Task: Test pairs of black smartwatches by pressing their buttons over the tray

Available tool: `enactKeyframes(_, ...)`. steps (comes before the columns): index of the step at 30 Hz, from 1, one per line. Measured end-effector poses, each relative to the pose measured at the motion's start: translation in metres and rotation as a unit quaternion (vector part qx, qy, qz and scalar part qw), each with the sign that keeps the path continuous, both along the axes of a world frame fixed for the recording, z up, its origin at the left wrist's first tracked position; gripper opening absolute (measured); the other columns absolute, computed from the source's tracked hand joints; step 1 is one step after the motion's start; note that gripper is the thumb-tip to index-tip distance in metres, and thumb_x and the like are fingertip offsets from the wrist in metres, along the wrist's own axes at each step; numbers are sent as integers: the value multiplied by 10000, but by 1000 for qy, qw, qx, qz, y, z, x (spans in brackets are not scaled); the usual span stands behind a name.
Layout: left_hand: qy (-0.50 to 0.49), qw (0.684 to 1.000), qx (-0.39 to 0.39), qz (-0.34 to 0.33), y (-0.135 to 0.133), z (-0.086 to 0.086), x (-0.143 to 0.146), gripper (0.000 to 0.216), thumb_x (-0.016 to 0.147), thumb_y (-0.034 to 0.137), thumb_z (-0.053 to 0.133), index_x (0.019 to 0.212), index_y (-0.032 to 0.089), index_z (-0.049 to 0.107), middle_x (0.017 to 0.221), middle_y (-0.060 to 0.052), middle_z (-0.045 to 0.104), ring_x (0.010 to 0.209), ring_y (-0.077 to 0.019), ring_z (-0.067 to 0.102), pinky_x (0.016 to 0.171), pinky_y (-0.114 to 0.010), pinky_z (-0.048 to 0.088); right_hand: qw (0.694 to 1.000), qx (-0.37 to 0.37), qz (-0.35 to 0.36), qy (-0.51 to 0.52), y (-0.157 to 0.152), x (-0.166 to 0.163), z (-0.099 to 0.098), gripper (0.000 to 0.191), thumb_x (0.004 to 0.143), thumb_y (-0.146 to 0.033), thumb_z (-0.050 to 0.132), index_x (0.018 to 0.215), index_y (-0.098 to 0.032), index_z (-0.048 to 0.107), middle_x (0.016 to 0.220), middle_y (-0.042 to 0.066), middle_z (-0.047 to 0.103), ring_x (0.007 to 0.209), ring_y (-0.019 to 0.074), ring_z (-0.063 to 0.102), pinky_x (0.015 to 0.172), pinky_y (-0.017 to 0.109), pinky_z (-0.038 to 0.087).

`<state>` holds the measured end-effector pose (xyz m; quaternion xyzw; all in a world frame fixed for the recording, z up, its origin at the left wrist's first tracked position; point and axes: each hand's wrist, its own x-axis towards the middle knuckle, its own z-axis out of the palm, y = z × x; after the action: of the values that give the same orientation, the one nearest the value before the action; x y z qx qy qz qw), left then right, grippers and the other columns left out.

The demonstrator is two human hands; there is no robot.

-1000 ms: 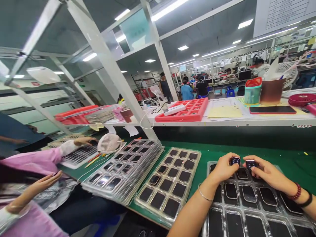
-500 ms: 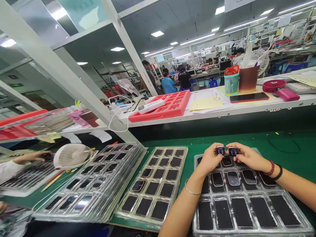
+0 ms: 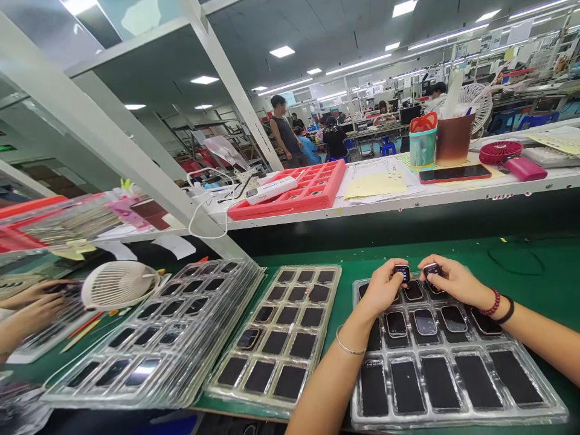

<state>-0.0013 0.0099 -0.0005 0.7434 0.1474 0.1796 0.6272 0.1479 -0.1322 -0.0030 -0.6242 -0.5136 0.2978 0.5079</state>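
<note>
My left hand (image 3: 380, 287) pinches a small smartwatch (image 3: 402, 272) without a strap, its dark screen lit with small marks. A second strapless smartwatch (image 3: 431, 269) is in my right hand (image 3: 460, 283), tilted, with the thumb lying across its screen. Both hands are above the far rows of a clear plastic tray (image 3: 453, 349). Watches such as this silver-rimmed smartwatch (image 3: 425, 322) lie face up in the tray's middle row. Dark pads line the pockets of the near row. My hands and forearms hide part of the far row.
Left of my tray lies another tray (image 3: 254, 396) with two watches, then a tall stack of filled trays (image 3: 181, 386). A white fan (image 3: 118, 285) stands near a co-worker's hands (image 3: 38, 308). On the shelf are a red foam tray (image 3: 333, 187), a phone (image 3: 455, 174) and cups.
My right thumb has moved up onto its watch's screen, and that watch has tilted. The left watch has turned slightly. Both of the co-worker's hands now show at the left.
</note>
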Motion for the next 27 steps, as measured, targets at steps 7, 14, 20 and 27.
enactKeyframes(7,-31,999,17,5,2,-8,3,478,688,18,469,1129,189,536,1003,-48,639,926,-162,609,811,-280,495,1000,5,19,18,-1,-4,2,409,753,-155,481,1158,-203,484,1028,55,619,713,138,571,645,276,482)
enactKeyframes(14,-6,998,51,23,0,0,1,327,730,115,543,1050,174,569,913,-40,645,792,-146,596,754,-275,480,999,3,24,29,-1,-4,1,432,764,-159,476,1192,-209,504,1087,67,608,715,136,586,648,284,503)
enactKeyframes(20,-15,999,39,17,-2,3,1,386,684,59,522,1051,171,565,911,-36,638,826,-148,594,754,-258,469,999,2,27,20,-1,-4,1,406,789,-183,478,1194,-198,504,1076,75,613,711,132,593,644,279,513)
enactKeyframes(27,-21,1000,-1,9,-2,1,1,452,702,92,557,1144,177,525,886,-34,632,795,-148,602,730,-264,486,999,4,30,33,0,-3,-1,404,796,-199,499,1200,-193,497,1033,67,620,699,129,590,654,284,515)
